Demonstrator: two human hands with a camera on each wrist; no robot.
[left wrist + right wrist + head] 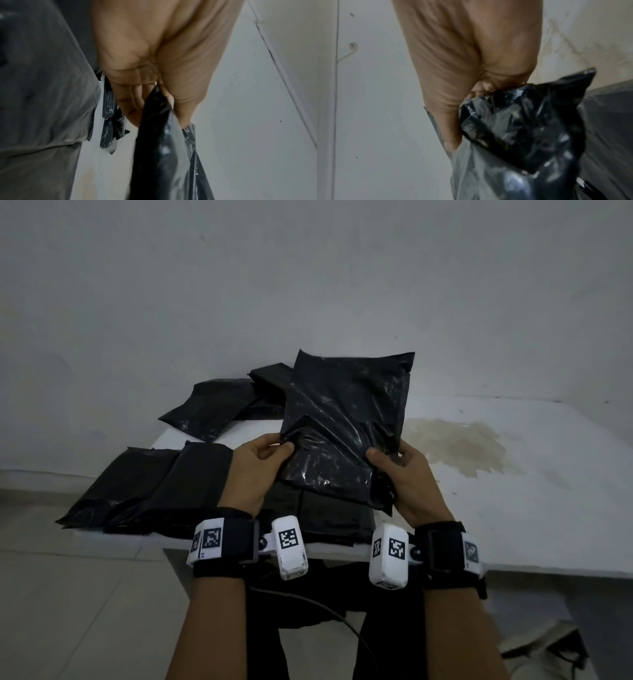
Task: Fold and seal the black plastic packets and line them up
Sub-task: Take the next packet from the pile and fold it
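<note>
Fingers of L hand & R hand pinch a black packet by its side edges, lifted over the worktop. More packets lie left. No legible writing; wrist markers only.

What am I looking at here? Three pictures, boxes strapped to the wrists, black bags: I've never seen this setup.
No robot: a person works bare-handed. The wide picture comes from a head camera; the other two from cameras strapped to the wrists, looking along each palm. The left hand and right hand each pinch a side of one black packet, held up above a white table. More packets lie on the table: a pile at the back and a row near the left front edge. The brownish patch is a stain.
</note>
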